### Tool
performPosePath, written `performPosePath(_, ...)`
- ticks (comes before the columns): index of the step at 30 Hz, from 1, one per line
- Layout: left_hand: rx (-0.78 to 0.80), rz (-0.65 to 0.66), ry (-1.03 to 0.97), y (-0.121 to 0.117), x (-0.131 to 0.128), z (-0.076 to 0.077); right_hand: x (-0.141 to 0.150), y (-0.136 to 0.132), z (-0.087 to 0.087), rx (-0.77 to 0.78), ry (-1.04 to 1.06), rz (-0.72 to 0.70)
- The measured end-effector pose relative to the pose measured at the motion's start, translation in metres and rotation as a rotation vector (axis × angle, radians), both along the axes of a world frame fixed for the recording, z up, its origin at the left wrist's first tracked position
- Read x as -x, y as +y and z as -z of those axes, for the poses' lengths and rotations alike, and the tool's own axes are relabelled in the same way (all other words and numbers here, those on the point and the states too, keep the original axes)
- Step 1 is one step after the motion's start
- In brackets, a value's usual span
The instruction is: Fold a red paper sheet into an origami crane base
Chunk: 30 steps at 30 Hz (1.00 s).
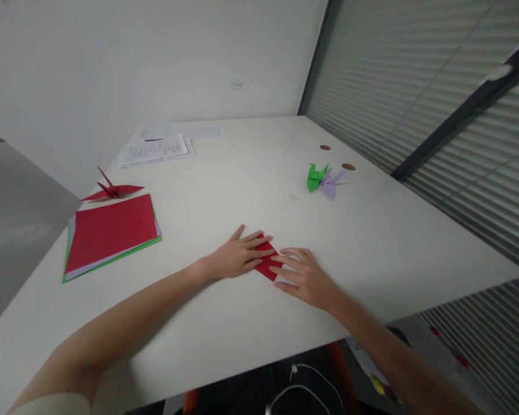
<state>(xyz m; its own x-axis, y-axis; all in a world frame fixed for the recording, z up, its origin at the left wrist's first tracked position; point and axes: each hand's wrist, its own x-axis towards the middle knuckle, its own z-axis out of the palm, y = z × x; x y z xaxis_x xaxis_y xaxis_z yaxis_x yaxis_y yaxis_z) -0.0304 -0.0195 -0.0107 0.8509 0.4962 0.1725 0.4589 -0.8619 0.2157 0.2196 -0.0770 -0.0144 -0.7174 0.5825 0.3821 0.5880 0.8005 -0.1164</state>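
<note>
A small folded piece of red paper (267, 268) lies on the white table between my hands, its corners turned like a diamond. My left hand (237, 253) rests flat on its left side, fingers spread and pressing it down, the thumb pointing away from me. Over the right corner is my right hand (305, 276), fingers apart and curved, their tips touching or just above the paper. Neither hand grips it. Parts of the paper are hidden under the fingers.
On the left lies a stack of red, lilac and green sheets (112, 230), with a red paper crane (112, 190) behind it. Written papers (155, 151) are farther back. A green crane (315, 177) and a lilac crane (329, 185) stand right, near two round table holes. Blinds (393, 86) border the right.
</note>
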Motion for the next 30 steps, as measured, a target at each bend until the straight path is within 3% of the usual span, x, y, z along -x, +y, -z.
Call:
performPosePath(6, -0.023, 0.221, -0.196, 0.001, -0.001, 0.003, 0.001, 0.016, -0.005, -0.033, -0.011, -0.120)
performPosePath(17, -0.019, 0.231, -0.209, 0.001, -0.001, 0.006, 0.007, 0.022, -0.009, -0.050, -0.010, -0.134)
performPosePath(24, -0.059, 0.176, -0.210, -0.002, -0.003, 0.005, 0.002, 0.028, 0.000, 0.149, 0.142, -0.078)
performPosePath(30, -0.036, 0.244, -0.155, -0.002, -0.001, 0.000, -0.013, 0.042, 0.003, 0.300, 0.214, -0.038)
